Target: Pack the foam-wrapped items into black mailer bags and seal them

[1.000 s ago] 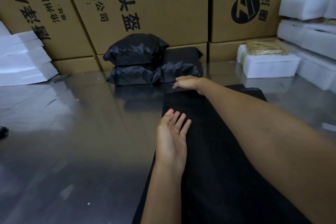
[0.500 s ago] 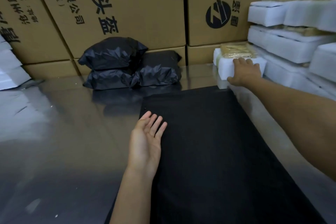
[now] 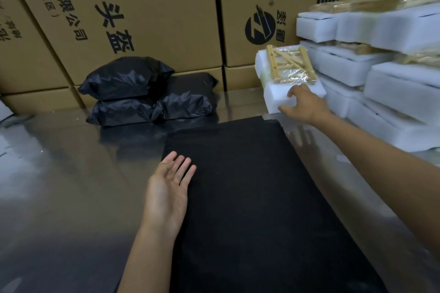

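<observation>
Beside mailer bag point(image 3: 250, 197), right hand point(image 3: 307, 106) grips foam-wrapped item point(image 3: 281, 93)

The right hand point(image 3: 307, 104) grips the near edge of a tilted white foam block topped with a plastic-wrapped wooden frame point(image 3: 284, 78), its fingers point(image 3: 294, 91) curled on the foam. The left hand point(image 3: 167, 190) lies palm-up, fingers straight, at the left edge of a flat black mailer bag point(image 3: 250, 185) on the shiny steel bench point(image 3: 59, 185). Three filled black mailer bags point(image 3: 147, 93) sit against brown printed cardboard boxes point(image 3: 154, 12).
</observation>
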Available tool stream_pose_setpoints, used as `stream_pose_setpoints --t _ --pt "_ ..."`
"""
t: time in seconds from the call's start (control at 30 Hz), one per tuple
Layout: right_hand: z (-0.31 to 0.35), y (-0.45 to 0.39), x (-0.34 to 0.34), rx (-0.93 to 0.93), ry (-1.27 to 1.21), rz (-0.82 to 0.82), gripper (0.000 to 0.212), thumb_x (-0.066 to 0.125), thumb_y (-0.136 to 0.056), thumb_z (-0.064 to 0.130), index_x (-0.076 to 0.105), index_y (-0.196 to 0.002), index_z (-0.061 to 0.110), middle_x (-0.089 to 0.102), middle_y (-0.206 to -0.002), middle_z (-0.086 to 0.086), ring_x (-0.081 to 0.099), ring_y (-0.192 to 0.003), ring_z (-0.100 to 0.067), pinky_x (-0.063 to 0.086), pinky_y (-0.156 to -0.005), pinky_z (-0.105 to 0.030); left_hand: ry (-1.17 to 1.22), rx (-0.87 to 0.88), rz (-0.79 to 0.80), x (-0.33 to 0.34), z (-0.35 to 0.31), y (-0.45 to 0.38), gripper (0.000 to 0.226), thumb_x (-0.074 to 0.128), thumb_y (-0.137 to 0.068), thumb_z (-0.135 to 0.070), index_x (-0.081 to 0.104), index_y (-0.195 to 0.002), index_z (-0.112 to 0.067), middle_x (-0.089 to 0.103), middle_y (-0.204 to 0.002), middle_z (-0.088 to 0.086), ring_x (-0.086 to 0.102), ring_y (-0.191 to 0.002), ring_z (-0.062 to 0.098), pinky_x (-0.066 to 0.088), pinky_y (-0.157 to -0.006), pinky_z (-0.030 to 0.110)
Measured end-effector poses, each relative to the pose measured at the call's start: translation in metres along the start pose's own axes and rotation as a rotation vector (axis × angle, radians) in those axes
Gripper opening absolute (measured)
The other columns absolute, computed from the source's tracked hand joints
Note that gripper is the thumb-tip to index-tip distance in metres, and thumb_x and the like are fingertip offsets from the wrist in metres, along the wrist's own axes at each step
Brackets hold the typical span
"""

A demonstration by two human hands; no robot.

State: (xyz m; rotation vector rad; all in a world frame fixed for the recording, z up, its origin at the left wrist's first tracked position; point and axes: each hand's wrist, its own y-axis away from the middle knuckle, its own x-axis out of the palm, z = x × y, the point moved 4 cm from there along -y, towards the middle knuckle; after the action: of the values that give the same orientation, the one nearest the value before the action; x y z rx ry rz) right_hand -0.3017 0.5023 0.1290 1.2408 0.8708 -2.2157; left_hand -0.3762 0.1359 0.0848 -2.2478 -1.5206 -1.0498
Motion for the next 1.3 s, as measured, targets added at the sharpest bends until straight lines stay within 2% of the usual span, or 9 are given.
stream_pose_setpoints --t 0.17,0.27,0.4,0.47,0.53,0.7,0.87,1.07,1.3 --pt "0.0 -0.007 0.001 0.077 -0.162 0.107 0.038 0.056 -0.097 0.037 0.049 -0.126 0.014 0.047 -0.142 -0.006 0.054 -0.119 -0.03 0.045 -0.1 -0.042 -0.013 0.009 0.01 -0.001 0.0 0.001 0.027 0.037 -0.103 -0.006 0.052 -0.125 -0.006 0.055 -0.13 0.016 0.056 -0.123 0.028 0.049 -0.092 0.043" --pt "0.007 -0.013 0.008 0.136 -0.261 0.014 0.036 0.056 -0.098 0.029 0.053 -0.126 0.006 0.04 -0.146 -0.008 0.053 -0.121 -0.032 0.042 -0.099 -0.036 -0.027 0.005 0.025 -0.001 0.0 0.0 0.024 0.037 -0.103 -0.007 0.056 -0.117 -0.008 0.056 -0.127 0.015 0.057 -0.12 0.027 0.05 -0.09 0.043" --pt "-0.001 -0.024 0.007 0.537 -0.555 -0.123 0.05 0.046 -0.102 0.036 0.048 -0.139 0.002 0.051 -0.139 -0.019 0.057 -0.12 -0.036 0.046 -0.098 -0.037 -0.029 0.002 0.028 -0.001 0.0 -0.001 0.024 0.037 -0.102 -0.007 0.056 -0.118 -0.008 0.058 -0.125 0.014 0.058 -0.119 0.026 0.05 -0.089 0.042" --pt "-0.001 -0.032 0.01 0.647 -0.93 -0.068 0.04 0.046 -0.103 0.037 0.05 -0.129 0.007 0.06 -0.101 -0.016 0.062 -0.083 -0.03 0.056 -0.063 -0.028 -0.021 0.002 0.029 -0.001 0.0 -0.002 0.026 0.038 -0.102 -0.006 0.054 -0.122 -0.007 0.058 -0.124 0.014 0.058 -0.119 0.026 0.051 -0.088 0.041" --pt "-0.001 -0.038 0.01 0.719 -1.127 -0.009 0.023 0.049 -0.103 0.036 0.049 -0.109 0.014 0.047 -0.073 -0.006 0.043 -0.054 -0.018 0.037 -0.037 -0.016 -0.02 0.006 0.029 0.0 0.001 -0.002 0.029 0.038 -0.102 -0.007 0.053 -0.127 -0.006 0.058 -0.124 0.014 0.058 -0.12 0.026 0.051 -0.087 0.039" --pt "-0.009 -0.044 0.023 0.781 -1.059 0.11 0.023 0.051 -0.102 0.04 0.053 -0.094 0.018 0.054 -0.068 0.0 0.044 -0.05 -0.011 0.036 -0.046 -0.022 -0.02 0.001 0.023 -0.001 0.001 -0.004 0.03 0.038 -0.101 -0.007 0.053 -0.128 -0.006 0.057 -0.13 0.017 0.058 -0.121 0.026 0.051 -0.087 0.039" --pt "-0.011 -0.06 0.022 0.76 -1.003 0.031 0.015 0.039 -0.1 0.012 0.051 -0.109 0.012 0.055 -0.064 -0.007 0.029 -0.02 -0.009 0.03 -0.037 -0.008 -0.019 0.007 0.032 -0.002 0.001 -0.004 0.031 0.039 -0.102 -0.008 0.053 -0.128 -0.006 0.057 -0.132 0.017 0.058 -0.121 0.026 0.051 -0.09 0.038" --pt "-0.001 -0.05 0.009 0.762 -1.088 -0.137 0.007 0.045 -0.097 0.007 0.051 -0.095 0.009 0.057 -0.062 -0.006 0.043 -0.044 -0.009 0.027 -0.028 -0.013 -0.036 0.007 0.039 -0.002 0.002 -0.005 0.027 0.037 -0.102 -0.008 0.056 -0.121 -0.009 0.058 -0.132 0.016 0.059 -0.119 0.025 0.05 -0.088 0.037" --pt "-0.003 0.007 -0.022 0.703 -1.073 -0.329 0.028 0.051 -0.091 0.015 0.059 -0.065 0.009 0.063 -0.059 -0.003 0.046 -0.043 -0.012 0.039 -0.045 -0.021 -0.019 0.0 0.02 -0.001 0.001 -0.005 0.029 0.036 -0.103 -0.007 0.054 -0.126 -0.004 0.058 -0.13 0.018 0.06 -0.116 0.025 0.05 -0.087 0.041"
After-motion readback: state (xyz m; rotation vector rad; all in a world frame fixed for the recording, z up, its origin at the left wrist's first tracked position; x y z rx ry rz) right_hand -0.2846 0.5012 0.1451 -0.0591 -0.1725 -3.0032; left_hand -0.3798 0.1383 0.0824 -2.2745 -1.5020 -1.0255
